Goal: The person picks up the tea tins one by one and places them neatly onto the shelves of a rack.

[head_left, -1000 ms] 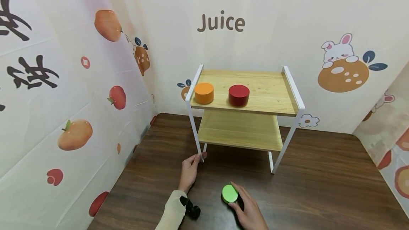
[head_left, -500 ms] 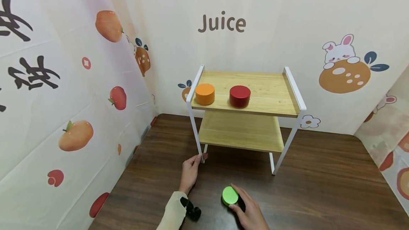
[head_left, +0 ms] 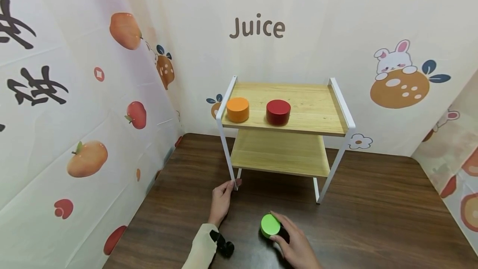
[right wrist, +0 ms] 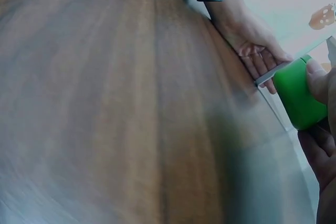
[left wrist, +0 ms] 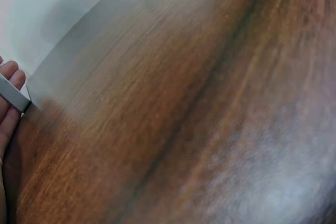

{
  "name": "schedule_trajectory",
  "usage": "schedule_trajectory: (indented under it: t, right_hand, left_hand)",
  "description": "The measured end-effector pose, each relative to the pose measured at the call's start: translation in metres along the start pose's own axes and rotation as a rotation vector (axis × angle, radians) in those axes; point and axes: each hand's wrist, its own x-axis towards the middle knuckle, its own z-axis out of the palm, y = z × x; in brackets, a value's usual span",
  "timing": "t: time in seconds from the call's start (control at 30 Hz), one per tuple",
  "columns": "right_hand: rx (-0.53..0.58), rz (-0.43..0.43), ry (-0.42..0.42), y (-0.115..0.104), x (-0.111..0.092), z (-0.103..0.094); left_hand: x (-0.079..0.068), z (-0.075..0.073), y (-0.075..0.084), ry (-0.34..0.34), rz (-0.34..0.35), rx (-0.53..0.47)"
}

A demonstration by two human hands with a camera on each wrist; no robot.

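A small two-tier shelf [head_left: 280, 152] with pale wood boards and white side frames stands on the table. My left hand [head_left: 221, 200] pinches the foot of its front left leg between thumb and fingers; the left wrist view shows the fingers [left wrist: 13, 77] at that white leg. In front of the shelf, my right hand [head_left: 295, 242] grips a green cylindrical block [head_left: 270, 225] by its side, thumb and fingers opposite each other. Whether the block touches the table I cannot tell. On the top board sit an orange cylinder [head_left: 237, 109] at the left and a dark red cylinder [head_left: 278, 112] near the middle.
The dark wood table [head_left: 373, 202] extends to both sides of the shelf. A printed fabric backdrop [head_left: 179, 32] rises behind and at the sides. A black device [head_left: 224, 246] is strapped to the left wrist.
My right hand and the green block have shifted slightly to the right and toward the shelf. My left hand stays on the shelf leg.
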Motion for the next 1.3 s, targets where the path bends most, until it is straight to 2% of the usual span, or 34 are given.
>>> schedule_trajectory:
  t: [0.27,0.3,0.53,0.77,1.07,1.2,1.3]
  right_hand:
    - [-0.044,-0.195,0.093,-0.004,0.009,-0.013]
    - [-0.053,-0.212,0.096,-0.005,0.011,-0.015]
    - [-0.097,-0.282,0.057,-0.017,0.021,-0.034]
    - [-0.098,-0.357,0.109,-0.032,0.037,-0.055]
    - [-0.165,-0.348,0.093,-0.065,0.052,-0.097]
    - [-0.178,-0.400,0.125,-0.079,0.061,-0.115]
    - [-0.164,-0.436,0.145,-0.091,0.069,-0.128]
  left_hand:
    - [-0.001,-0.002,0.004,-0.002,-0.019,-0.014]
    - [0.000,-0.001,0.000,0.006,-0.011,-0.009]
    - [0.000,-0.002,0.002,-0.007,-0.019,-0.024]
    - [0.000,-0.002,0.001,-0.011,-0.018,-0.044]
    - [-0.001,0.000,0.001,-0.010,0.020,-0.047]
    - [0.000,0.000,0.000,-0.014,0.022,-0.045]
    - [0.000,-0.001,-0.001,-0.013,-0.007,-0.039]
